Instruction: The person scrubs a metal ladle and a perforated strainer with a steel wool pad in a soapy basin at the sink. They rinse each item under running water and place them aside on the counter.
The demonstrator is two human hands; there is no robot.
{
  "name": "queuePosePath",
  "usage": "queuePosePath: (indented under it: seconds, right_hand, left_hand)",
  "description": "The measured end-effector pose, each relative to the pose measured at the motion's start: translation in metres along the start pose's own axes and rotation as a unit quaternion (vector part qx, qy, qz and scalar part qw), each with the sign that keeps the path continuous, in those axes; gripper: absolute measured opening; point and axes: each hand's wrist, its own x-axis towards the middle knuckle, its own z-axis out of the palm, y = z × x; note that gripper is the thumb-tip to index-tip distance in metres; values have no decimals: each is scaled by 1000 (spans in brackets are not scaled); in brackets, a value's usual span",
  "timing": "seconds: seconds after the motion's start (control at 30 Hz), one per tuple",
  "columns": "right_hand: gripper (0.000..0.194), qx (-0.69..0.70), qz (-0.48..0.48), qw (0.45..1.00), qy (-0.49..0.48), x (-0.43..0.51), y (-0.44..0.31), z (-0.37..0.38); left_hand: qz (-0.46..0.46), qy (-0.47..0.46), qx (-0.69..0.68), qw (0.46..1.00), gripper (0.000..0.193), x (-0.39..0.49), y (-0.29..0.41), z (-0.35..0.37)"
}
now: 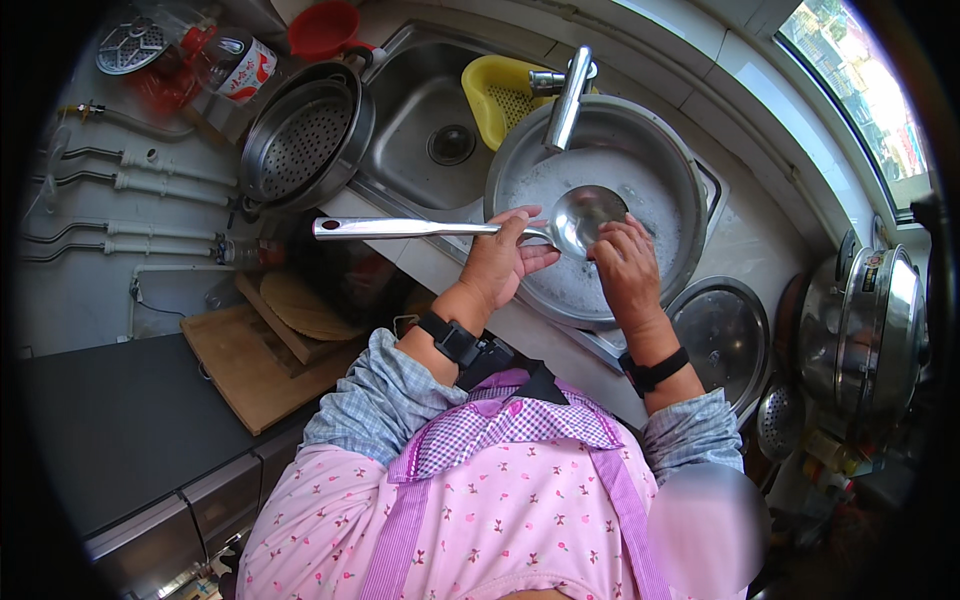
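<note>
A stainless steel ladle [589, 217] is held over a large metal basin [684, 259] of foamy water [555, 180]. My left hand [501, 259] grips the ladle's handle close to the bowl, its thumb on top and fingers beneath. The handle's holed end reaches out to the left, beyond the counter edge. My right hand [624, 259] has its fingers on the near right rim of the ladle bowl; whether a cloth lies under those fingers is hidden. Above the basin's far side hangs the spout of a chrome faucet [568, 105].
Left of the basin is a steel sink [405, 112] with a yellow strainer basket [480, 82]. Perforated steamer pots [307, 142] stand farther left. A round metal lid [718, 337], a skimmer [780, 421] and a lidded steel pot [855, 330] lie to the right. Wooden boards [247, 360] rest at lower left.
</note>
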Motion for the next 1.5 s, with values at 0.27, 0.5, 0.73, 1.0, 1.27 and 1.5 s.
queuePosePath:
  seconds: [0.27, 0.5, 0.73, 1.0, 1.27, 1.5]
  right_hand:
    - [41, -66, 375, 925, -1, -41, 87, 59]
    - [27, 119, 401, 907, -45, -20, 56, 85]
    - [42, 49, 50, 980, -188, -34, -15, 47]
    - [45, 74, 29, 984, -163, -10, -18, 49]
    - [40, -56, 39, 987, -143, -16, -7, 43]
    - [47, -36, 57, 955, -290, -23, 8, 43]
  left_hand:
    - [76, 40, 165, 983, 37, 11, -15, -10]
    - [26, 41, 148, 988, 38, 17, -25, -1]
    - [21, 47, 84, 995, 34, 14, -19, 1]
    - [31, 19, 5, 999, 25, 17, -25, 5]
    - [33, 32, 70, 996, 25, 11, -25, 7]
    - [164, 54, 308, 935, 29, 20, -16, -3]
